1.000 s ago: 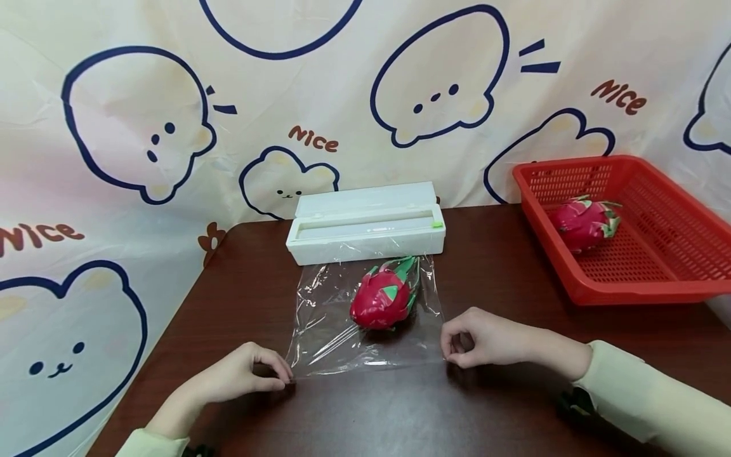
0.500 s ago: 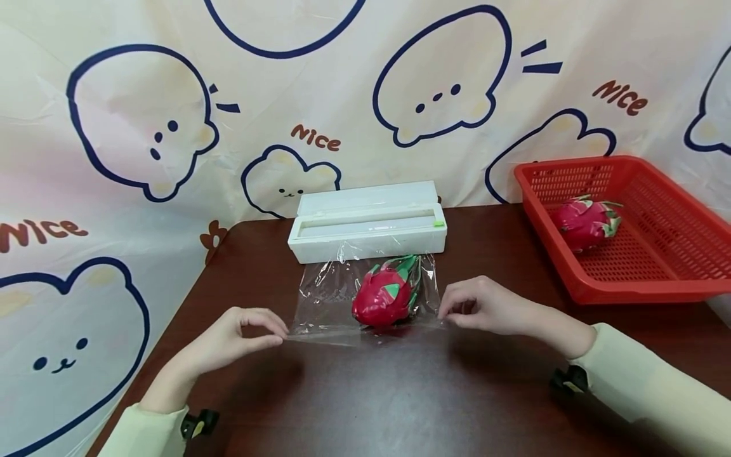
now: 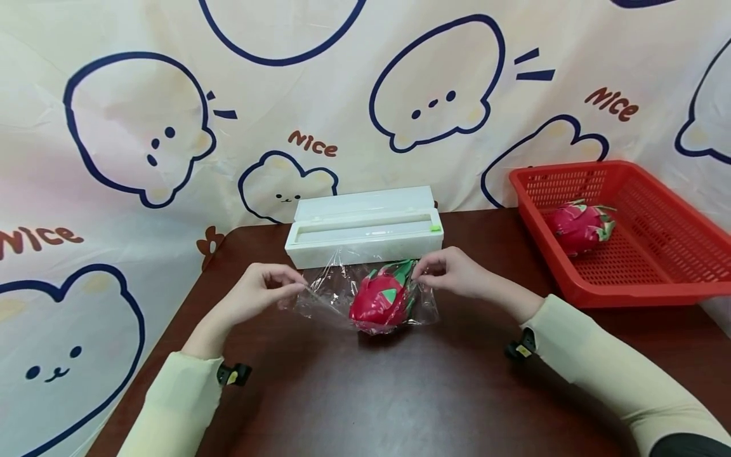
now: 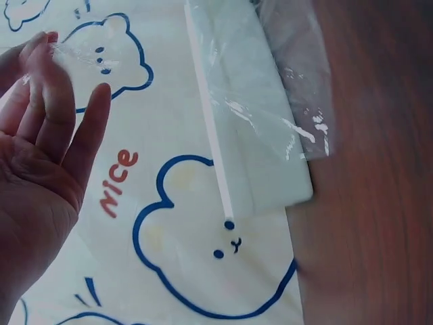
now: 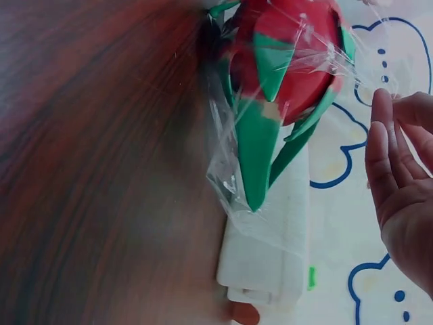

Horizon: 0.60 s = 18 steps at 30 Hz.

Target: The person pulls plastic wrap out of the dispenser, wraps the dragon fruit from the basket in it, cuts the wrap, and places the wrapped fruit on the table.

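Note:
A red dragon fruit (image 3: 377,303) with green leaf tips lies on clear plastic wrap (image 3: 327,293) in front of a white wrap box. My left hand (image 3: 265,291) pinches one corner of the wrap between thumb and fingers, left of the fruit and above the table. On the other side, my right hand (image 3: 451,271) pinches the other corner close to the green tips. The film's near edge is lifted and drapes over part of the fruit. In the right wrist view, creased film crosses the dragon fruit (image 5: 291,81).
The white wrap box (image 3: 365,238), lid raised, stands at the back, film running from its front. A red basket (image 3: 622,295) at the right holds another dragon fruit (image 3: 580,227). A printed cloth (image 3: 434,171) hangs behind the brown table (image 3: 377,393).
Both hands have lifted the wrap's near edge off the table and carried it back towards the box, over the dragon fruit. They have also come closer together.

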Each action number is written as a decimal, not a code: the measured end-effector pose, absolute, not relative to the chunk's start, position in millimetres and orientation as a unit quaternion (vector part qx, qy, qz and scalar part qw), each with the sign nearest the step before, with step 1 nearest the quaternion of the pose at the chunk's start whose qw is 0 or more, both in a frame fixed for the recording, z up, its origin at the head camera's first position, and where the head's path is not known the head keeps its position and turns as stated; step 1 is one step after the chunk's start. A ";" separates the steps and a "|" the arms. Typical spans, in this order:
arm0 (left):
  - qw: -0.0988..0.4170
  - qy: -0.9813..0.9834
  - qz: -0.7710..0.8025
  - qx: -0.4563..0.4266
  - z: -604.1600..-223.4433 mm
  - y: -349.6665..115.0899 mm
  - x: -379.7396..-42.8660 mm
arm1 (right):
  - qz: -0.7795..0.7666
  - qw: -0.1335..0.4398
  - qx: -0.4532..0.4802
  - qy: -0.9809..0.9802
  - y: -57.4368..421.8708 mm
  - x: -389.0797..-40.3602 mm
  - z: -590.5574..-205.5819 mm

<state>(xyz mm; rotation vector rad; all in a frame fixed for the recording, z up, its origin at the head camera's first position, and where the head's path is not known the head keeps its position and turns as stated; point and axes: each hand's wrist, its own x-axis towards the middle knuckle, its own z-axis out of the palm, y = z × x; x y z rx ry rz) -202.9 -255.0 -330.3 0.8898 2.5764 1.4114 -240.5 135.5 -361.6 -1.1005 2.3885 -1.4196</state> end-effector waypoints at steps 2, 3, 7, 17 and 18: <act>0.047 0.831 0.475 0.285 -329.1 -250.0 -210.0 | -0.493 0.090 -0.348 0.792 131.4 -245.0 -363.8; 0.050 0.829 0.480 0.283 -328.6 -247.3 -213.1 | -0.500 0.096 -0.340 0.791 129.6 -247.0 -365.0; 0.054 0.825 0.493 0.272 -328.9 -236.7 -224.7 | -0.516 0.102 -0.313 0.791 121.3 -252.4 -368.7; 0.054 0.809 0.523 0.264 -343.6 -202.7 -248.6 | -0.485 0.033 -0.304 0.819 99.7 -258.2 -373.2; 0.059 0.808 0.523 0.265 -345.6 -198.8 -249.6 | -0.485 0.031 -0.302 0.820 97.9 -258.0 -373.4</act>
